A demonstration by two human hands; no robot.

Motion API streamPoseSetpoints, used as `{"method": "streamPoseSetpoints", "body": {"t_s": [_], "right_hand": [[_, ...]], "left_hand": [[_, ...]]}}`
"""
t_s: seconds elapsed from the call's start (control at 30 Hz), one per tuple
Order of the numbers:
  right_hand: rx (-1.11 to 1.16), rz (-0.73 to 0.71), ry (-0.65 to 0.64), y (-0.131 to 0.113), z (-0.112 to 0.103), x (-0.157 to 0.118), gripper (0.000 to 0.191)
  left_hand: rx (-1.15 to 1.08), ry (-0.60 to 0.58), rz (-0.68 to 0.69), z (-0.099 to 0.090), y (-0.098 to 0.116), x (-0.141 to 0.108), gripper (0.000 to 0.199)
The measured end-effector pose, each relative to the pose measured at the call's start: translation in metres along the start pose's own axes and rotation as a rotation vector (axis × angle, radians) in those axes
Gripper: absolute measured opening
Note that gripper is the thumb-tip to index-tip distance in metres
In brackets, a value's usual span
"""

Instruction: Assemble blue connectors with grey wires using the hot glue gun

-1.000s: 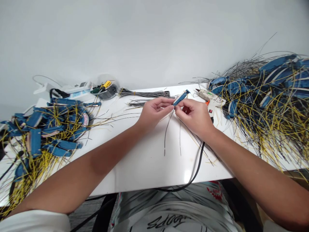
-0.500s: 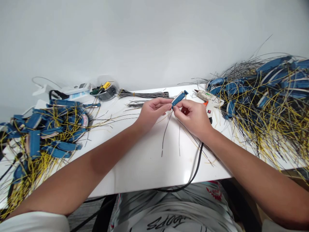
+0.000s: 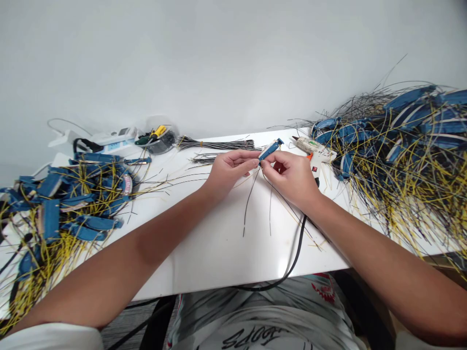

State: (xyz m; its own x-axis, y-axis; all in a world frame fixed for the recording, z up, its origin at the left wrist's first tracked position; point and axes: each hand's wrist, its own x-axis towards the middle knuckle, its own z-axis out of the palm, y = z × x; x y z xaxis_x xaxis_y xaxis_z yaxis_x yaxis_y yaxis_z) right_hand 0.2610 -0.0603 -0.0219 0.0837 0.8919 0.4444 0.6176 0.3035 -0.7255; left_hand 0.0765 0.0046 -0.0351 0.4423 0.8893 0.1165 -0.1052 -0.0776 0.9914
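Note:
Between my two hands, above the white table, is a small blue plastic part (image 3: 270,149) with a pale strip along one side. It tilts up to the right, and thin black and yellow wires hang from its lower end. My left hand (image 3: 233,170) pinches that lower end from the left with thumb and fingers. From the other side, my right hand (image 3: 290,174) has its thumb and forefinger closed at the same end, by the wires. The fingertips hide where the wires meet the part.
A glue gun (image 3: 314,148) lies right of my right hand. Blue parts with wires are heaped at left (image 3: 51,214) and right (image 3: 408,141). A bundle of black wires (image 3: 219,144) lies behind my hands. A clear tub (image 3: 164,138) stands back left. A black cable (image 3: 301,243) crosses the front edge.
The whole view has shifted very slightly. Both hands keep their hold on the blue part, with hardly any movement of the fingers.

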Motion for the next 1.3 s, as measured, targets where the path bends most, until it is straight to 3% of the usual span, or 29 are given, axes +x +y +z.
{"method": "streamPoseSetpoints", "body": {"t_s": [0.5,0.97,1.3], "right_hand": [[-0.006,0.035,-0.009,0.0016,0.0001,0.0007,0.011],[0.042,0.044,-0.050,-0.0019,-0.0022,0.0010,0.010],[0.097,0.076,-0.076,-0.0012,-0.0009,-0.0005,0.017]], "left_hand": [[-0.001,-0.034,0.029,0.0033,0.0008,-0.0033,0.044],[0.040,-0.004,0.023,0.0008,0.0030,-0.0013,0.026],[0.037,-0.011,0.017,0.0016,0.0028,-0.0023,0.029]]}}
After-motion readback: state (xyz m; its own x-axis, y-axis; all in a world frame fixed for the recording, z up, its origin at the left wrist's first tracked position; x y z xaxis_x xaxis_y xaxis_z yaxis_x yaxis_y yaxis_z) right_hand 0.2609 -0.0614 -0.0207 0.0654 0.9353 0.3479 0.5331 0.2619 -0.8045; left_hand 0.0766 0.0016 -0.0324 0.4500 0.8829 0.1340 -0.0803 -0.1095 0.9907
